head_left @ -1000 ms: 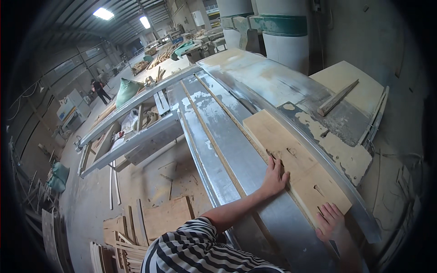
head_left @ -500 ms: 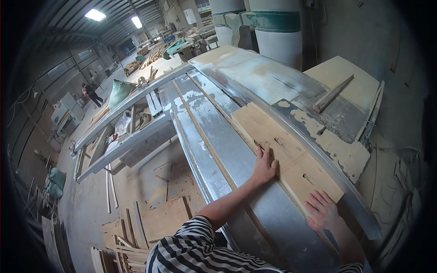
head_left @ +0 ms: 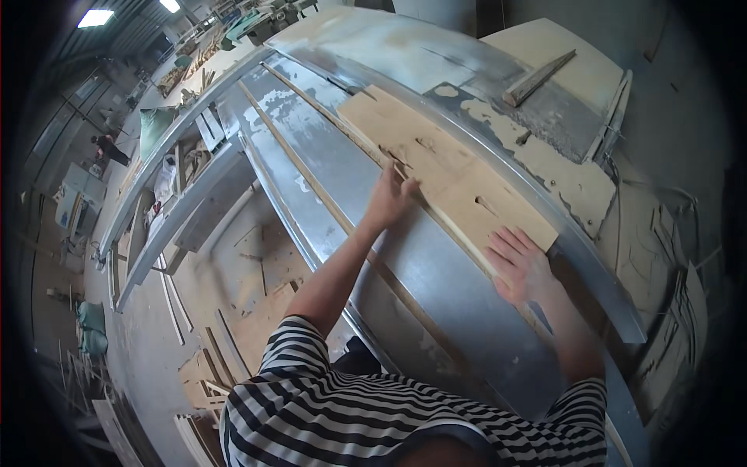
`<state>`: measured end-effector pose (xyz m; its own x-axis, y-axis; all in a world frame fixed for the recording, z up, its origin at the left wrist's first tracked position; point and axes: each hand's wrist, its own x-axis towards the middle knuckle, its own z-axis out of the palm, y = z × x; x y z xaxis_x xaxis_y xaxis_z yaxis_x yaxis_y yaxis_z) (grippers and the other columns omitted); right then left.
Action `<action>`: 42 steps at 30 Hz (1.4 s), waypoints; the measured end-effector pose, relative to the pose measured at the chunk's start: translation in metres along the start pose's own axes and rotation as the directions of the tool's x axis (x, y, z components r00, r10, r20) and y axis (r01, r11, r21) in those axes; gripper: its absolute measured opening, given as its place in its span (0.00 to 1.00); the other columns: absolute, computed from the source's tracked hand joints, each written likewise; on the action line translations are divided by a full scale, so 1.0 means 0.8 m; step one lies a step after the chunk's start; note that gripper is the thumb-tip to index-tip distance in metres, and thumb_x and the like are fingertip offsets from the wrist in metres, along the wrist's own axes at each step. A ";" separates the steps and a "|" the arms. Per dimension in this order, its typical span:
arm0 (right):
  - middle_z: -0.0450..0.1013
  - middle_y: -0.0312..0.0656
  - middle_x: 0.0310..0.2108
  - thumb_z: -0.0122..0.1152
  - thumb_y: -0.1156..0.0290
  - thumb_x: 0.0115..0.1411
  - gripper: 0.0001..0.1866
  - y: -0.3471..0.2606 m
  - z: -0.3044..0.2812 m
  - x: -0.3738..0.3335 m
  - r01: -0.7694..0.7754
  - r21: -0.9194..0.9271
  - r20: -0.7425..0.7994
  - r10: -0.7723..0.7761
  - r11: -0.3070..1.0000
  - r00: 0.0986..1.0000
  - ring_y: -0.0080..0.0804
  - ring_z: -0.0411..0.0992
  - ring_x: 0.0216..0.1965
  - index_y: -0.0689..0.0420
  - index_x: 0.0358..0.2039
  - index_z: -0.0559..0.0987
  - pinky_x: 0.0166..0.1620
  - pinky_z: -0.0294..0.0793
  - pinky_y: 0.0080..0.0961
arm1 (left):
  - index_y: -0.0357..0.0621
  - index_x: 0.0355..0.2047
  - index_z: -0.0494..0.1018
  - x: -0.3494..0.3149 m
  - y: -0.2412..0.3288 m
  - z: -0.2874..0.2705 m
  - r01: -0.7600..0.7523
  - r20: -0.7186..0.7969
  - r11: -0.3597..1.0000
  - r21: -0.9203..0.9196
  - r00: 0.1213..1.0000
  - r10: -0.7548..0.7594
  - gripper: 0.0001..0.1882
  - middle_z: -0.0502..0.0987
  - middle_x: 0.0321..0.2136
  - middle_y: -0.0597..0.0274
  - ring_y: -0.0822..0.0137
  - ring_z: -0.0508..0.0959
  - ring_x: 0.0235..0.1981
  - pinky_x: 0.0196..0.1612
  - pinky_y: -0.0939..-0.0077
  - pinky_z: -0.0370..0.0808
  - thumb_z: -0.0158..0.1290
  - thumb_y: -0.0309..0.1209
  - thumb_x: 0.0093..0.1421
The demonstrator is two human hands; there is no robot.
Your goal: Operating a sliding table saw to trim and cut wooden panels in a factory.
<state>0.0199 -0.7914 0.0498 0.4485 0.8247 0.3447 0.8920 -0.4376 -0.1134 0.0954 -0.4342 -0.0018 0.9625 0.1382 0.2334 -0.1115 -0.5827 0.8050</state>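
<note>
A pale wooden board (head_left: pixel 459 175) with several dark knots and holes lies flat along the metal sliding table (head_left: pixel 436 272), against a raised metal rail (head_left: pixel 498 187). My left hand (head_left: pixel 391 194) is at the board's near long edge, beside a dark split, its thumb apart from the fingers. On the board's right end rests my right hand (head_left: pixel 520 263), fingers stretched over the top face and palm at the near edge. Neither hand wraps round the board. The left fingertips are partly hard to make out.
Beyond the rail, a wood offcut (head_left: pixel 539 78) lies on the worn machine top. A metal side frame (head_left: pixel 183 191) juts out at left, over a floor with wood scraps (head_left: pixel 214 358). A green sack (head_left: pixel 156 128) and another person (head_left: pixel 109 148) are farther off.
My view has tilted downward, so the scene sits higher and more of my striped shirt shows. The left hand has drawn back slightly toward the board's near edge; the right stays on its end.
</note>
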 end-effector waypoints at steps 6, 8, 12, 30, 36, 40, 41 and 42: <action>0.68 0.53 0.59 0.61 0.61 0.48 0.31 0.006 0.007 0.033 0.012 -0.032 0.009 -0.012 0.999 1.000 0.53 0.63 0.63 0.59 0.54 0.76 0.67 0.56 0.51 | 0.34 0.65 0.56 -0.031 0.005 -0.037 -0.114 0.155 0.928 0.356 0.986 0.062 0.37 0.66 0.60 0.38 0.43 0.63 0.65 0.66 0.52 0.58 0.52 0.46 0.65; 0.67 0.53 0.60 0.61 0.62 0.49 0.31 0.007 0.010 0.043 0.011 -0.035 0.004 -0.011 0.999 1.000 0.52 0.63 0.64 0.58 0.55 0.75 0.68 0.55 0.50 | 0.35 0.65 0.57 -0.041 0.009 -0.031 -0.169 0.172 0.909 0.381 0.979 0.110 0.37 0.65 0.62 0.40 0.44 0.60 0.67 0.67 0.51 0.54 0.52 0.47 0.65; 0.67 0.52 0.60 0.61 0.61 0.49 0.31 0.014 0.021 0.062 0.015 -0.042 -0.011 -0.016 0.999 1.000 0.52 0.63 0.64 0.57 0.55 0.75 0.67 0.56 0.49 | 0.38 0.65 0.58 -0.048 0.013 -0.014 -0.213 0.233 0.877 0.431 0.965 0.120 0.34 0.65 0.63 0.45 0.47 0.57 0.69 0.70 0.50 0.48 0.49 0.47 0.66; 0.65 0.50 0.63 0.63 0.62 0.49 0.33 0.037 0.064 0.149 0.036 -0.034 -0.056 -0.038 0.999 0.998 0.49 0.61 0.65 0.54 0.58 0.74 0.67 0.58 0.47 | 0.33 0.69 0.43 -0.056 0.029 -0.009 -0.296 0.236 0.834 0.465 0.950 0.205 0.53 0.53 0.68 0.35 0.47 0.54 0.70 0.69 0.50 0.48 0.53 0.59 0.59; 0.65 0.49 0.63 0.63 0.62 0.49 0.33 0.044 0.078 0.179 0.040 -0.026 -0.069 -0.041 0.999 0.997 0.48 0.61 0.65 0.54 0.58 0.73 0.67 0.58 0.46 | 0.32 0.68 0.44 -0.057 0.028 -0.007 -0.267 0.212 0.866 0.422 0.958 0.192 0.53 0.54 0.67 0.35 0.48 0.53 0.70 0.69 0.48 0.49 0.53 0.59 0.59; 0.65 0.49 0.63 0.64 0.62 0.50 0.33 0.049 0.088 0.197 0.043 -0.034 -0.088 -0.046 0.999 0.995 0.48 0.61 0.65 0.54 0.59 0.73 0.67 0.58 0.46 | 0.32 0.68 0.44 -0.056 0.028 -0.008 -0.273 0.214 0.868 0.415 0.957 0.199 0.53 0.54 0.67 0.35 0.48 0.53 0.71 0.69 0.47 0.48 0.54 0.58 0.58; 0.64 0.49 0.63 0.64 0.62 0.50 0.33 0.050 0.090 0.201 0.046 -0.029 -0.090 -0.049 0.998 0.995 0.48 0.61 0.65 0.54 0.59 0.72 0.67 0.58 0.46 | 0.31 0.68 0.45 -0.057 0.029 -0.008 -0.287 0.221 0.856 0.430 0.953 0.209 0.53 0.55 0.67 0.35 0.48 0.52 0.71 0.69 0.47 0.48 0.54 0.58 0.58; 0.64 0.49 0.63 0.64 0.62 0.50 0.33 0.050 0.092 0.205 0.049 -0.032 -0.094 -0.051 0.998 0.994 0.48 0.61 0.65 0.54 0.59 0.72 0.67 0.58 0.46 | 0.31 0.68 0.45 -0.057 0.029 -0.008 -0.312 0.230 0.840 0.444 0.946 0.229 0.53 0.55 0.67 0.36 0.49 0.52 0.71 0.69 0.47 0.48 0.55 0.57 0.58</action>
<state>0.1335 -0.6473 0.0336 0.3947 0.8089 0.4357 0.9105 -0.4081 -0.0671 0.0475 -0.4487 0.0100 0.9417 -0.1872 0.2794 -0.2838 -0.8882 0.3613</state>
